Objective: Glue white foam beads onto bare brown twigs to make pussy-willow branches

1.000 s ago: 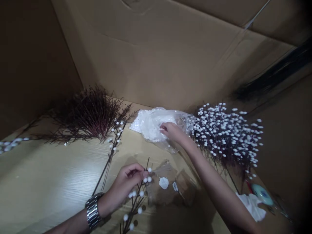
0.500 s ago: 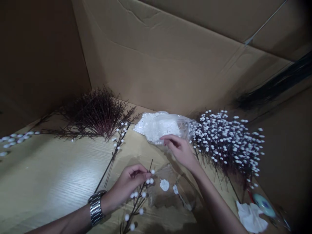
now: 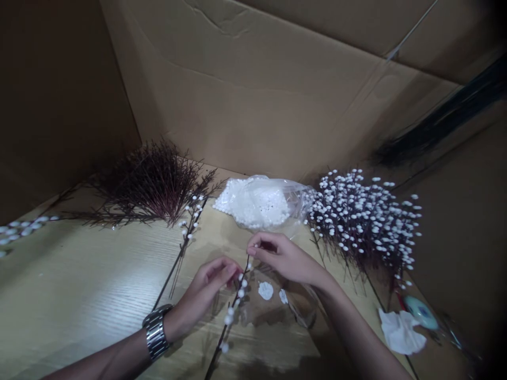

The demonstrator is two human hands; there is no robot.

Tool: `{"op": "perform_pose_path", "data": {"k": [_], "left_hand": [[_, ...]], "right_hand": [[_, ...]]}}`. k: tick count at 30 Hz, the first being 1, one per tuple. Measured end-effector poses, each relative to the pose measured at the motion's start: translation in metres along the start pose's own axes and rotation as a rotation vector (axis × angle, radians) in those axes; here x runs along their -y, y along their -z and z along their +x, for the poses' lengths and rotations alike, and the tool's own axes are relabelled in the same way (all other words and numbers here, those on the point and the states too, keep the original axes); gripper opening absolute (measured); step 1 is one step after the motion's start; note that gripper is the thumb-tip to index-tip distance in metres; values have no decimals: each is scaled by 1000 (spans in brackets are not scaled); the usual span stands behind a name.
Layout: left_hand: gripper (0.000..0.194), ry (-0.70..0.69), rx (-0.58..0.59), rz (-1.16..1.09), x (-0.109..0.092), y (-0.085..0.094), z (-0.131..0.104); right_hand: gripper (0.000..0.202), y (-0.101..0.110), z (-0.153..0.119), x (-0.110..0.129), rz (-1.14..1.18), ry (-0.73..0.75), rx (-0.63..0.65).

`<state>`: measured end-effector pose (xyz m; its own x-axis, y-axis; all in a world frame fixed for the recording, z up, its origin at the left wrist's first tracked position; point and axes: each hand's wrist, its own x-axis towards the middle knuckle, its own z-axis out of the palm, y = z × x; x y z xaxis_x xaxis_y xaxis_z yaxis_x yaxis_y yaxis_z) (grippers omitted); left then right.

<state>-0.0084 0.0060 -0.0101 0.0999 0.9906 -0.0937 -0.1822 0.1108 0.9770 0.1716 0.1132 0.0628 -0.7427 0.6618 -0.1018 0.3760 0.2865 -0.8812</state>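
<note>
An artificial berry branch [image 3: 235, 311], dark and thin with white balls along it, stands slanted in front of me. My left hand [image 3: 216, 279], with a metal watch on its wrist, pinches the branch near its upper end. At the twig's tip, the thumb and forefinger of my right hand [image 3: 277, 256] are closed on a small white ball [image 3: 255, 245], mostly hidden by the fingers. Behind my hands lies a clear plastic bag [image 3: 295, 198] with many loose white balls spilling from its left side. Two flat white patches [image 3: 265, 291] show on a brownish clear sheet [image 3: 257, 311] below my right hand.
Bare dark twigs [image 3: 154, 182] are heaped at the back left. A thick bundle of white-berried branches [image 3: 364, 221] lies at the right. Another berried stem [image 3: 182, 245] rests left of the bag. Crumpled tissue [image 3: 402, 332] and a pale green object [image 3: 422, 312] sit far right. Cardboard walls [image 3: 257, 105] surround the table.
My right hand has moved from the bag down and left to the twig's tip. The branch has turned a little, and my left hand stays close to its upper end.
</note>
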Motion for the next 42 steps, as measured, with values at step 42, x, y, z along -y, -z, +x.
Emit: {"op": "perform_pose_path", "data": {"k": [42], "left_hand": [[9,274,122,-232,-4,5,8]], "right_hand": [[11,-62,-35,-28,520,-120,-405]]}}
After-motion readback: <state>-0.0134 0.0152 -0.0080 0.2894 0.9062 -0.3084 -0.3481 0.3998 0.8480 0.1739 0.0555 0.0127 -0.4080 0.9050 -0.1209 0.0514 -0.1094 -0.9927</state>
